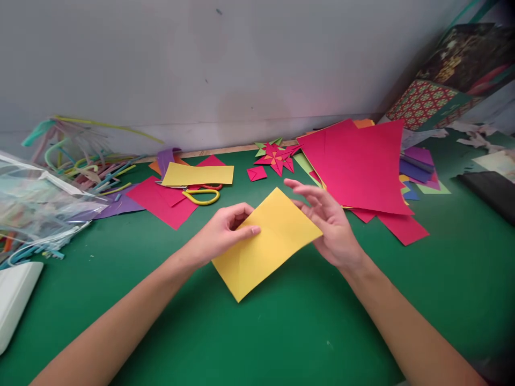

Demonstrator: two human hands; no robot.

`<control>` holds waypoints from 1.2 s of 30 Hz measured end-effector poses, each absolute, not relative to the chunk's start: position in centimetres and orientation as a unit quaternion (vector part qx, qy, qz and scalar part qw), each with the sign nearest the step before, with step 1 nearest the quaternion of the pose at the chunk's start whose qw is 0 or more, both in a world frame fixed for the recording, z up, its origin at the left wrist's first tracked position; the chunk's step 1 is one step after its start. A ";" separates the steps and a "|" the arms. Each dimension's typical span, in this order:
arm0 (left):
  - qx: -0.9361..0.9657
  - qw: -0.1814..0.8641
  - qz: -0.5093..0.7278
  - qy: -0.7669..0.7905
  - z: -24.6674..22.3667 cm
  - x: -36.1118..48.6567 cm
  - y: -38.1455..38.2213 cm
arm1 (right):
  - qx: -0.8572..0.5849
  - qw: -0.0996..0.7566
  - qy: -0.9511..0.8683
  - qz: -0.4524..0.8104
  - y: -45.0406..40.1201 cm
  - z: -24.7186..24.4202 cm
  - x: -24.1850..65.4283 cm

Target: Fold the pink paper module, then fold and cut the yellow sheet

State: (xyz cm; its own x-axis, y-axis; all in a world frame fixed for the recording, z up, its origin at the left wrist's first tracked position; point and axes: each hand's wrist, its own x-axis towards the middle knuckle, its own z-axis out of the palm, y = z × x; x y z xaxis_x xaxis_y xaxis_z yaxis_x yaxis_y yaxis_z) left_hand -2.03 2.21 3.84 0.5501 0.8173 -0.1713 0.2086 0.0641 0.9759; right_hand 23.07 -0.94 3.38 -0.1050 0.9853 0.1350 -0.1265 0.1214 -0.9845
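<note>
A yellow sheet of paper (273,241) is held tilted above the green table, with faint creases on it. My left hand (225,230) grips its left edge, the thumb on top and the fingers behind. At the right corner is my right hand (328,222), its fingers apart and curved beside the sheet; part of it is behind the paper. Beyond the hands lie a small folded red square (256,173) and a red and green paper flower (276,155).
Yellow-handled scissors (203,197) lie under a yellow strip (197,174), near red sheets (173,209). Large red sheets (362,166) are stacked at the back right. Pipe cleaners (92,166) and a clear plastic bag (40,198) are at the left. A black case (493,190) lies far right.
</note>
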 end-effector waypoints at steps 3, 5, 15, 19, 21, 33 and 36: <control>0.554 0.632 0.331 0.430 3.6 -1.6 1.1 | -0.424 0.544 -0.470 0.551 -0.8 3.3 22.7; 0.520 0.637 0.365 0.436 3.3 -1.2 0.3 | -0.424 0.540 -0.467 0.558 -0.9 3.0 22.4; 0.533 0.632 0.364 0.429 3.4 0.1 -1.3 | -0.444 0.479 -0.457 0.604 -2.2 2.7 21.4; 0.537 0.618 0.375 0.435 2.9 -0.3 -1.0 | -0.443 0.494 -0.458 0.591 -2.0 2.6 21.5; 0.537 0.617 0.374 0.437 2.7 -0.3 -1.1 | -0.450 0.498 -0.459 0.582 -1.9 2.5 21.6; 0.594 0.636 0.252 0.424 3.4 -1.2 0.3 | -0.489 0.482 -0.485 0.542 -1.5 2.2 21.9; 0.603 0.551 0.329 0.474 4.0 -1.6 0.7 | -0.541 0.495 -0.540 0.414 -1.3 2.2 22.2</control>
State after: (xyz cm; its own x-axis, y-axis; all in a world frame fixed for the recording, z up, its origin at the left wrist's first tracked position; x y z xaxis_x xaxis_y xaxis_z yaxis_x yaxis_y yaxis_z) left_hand -1.64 0.75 4.04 0.3343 0.9341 -0.1252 0.2093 0.0559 0.9763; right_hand 22.21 -1.32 2.16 0.0753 0.9934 0.0862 0.1754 0.0719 -0.9819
